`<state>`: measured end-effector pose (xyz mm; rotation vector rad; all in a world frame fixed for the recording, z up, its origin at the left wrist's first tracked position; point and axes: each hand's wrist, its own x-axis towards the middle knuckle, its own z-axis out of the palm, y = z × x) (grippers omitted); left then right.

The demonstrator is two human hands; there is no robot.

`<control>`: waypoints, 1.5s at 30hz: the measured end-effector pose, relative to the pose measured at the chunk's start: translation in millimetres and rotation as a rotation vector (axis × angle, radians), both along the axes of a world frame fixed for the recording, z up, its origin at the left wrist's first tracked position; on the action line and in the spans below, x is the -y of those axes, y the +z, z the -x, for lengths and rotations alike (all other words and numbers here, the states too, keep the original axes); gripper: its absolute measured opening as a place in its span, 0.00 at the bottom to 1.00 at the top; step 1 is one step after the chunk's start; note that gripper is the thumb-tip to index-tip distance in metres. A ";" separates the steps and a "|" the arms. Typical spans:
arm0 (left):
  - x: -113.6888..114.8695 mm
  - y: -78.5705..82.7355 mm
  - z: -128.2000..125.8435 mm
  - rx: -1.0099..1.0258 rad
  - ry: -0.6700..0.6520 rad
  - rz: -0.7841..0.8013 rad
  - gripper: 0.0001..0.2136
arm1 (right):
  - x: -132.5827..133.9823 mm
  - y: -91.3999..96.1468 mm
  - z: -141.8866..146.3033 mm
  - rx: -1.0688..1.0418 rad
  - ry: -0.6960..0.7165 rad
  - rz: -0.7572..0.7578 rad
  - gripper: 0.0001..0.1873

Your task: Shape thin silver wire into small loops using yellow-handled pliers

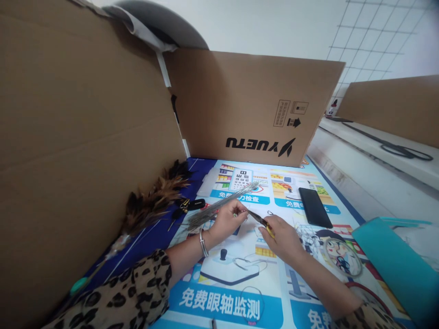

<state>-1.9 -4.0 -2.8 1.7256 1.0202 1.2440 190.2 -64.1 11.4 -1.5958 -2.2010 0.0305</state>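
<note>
Steadying the pliers (256, 216) seemed wise: right fingers (273, 221) grasped them while left fingers (240, 208) pinched something indistinct beside their tip.

On the blue-and-white printed tabletop (206, 299) are laid a bundle of thin silvery wires (214, 209), a black rectangular phone (315, 208), a brown feather duster (154, 192), a black key fob (196, 204) and a round transparent dish (359, 269).

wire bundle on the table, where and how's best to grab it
Probably around the middle of the wire bundle, from above, closing across its length: the long, thin strands lie slantwise side by side, so a mid grip should balance them and keep them together. The left hand is close on its near side.
</note>
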 end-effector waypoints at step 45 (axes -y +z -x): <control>7.6 9.2 0.4 -0.129 0.055 -0.164 0.02 | 5.1 3.8 8.6 0.065 -0.068 0.081 0.08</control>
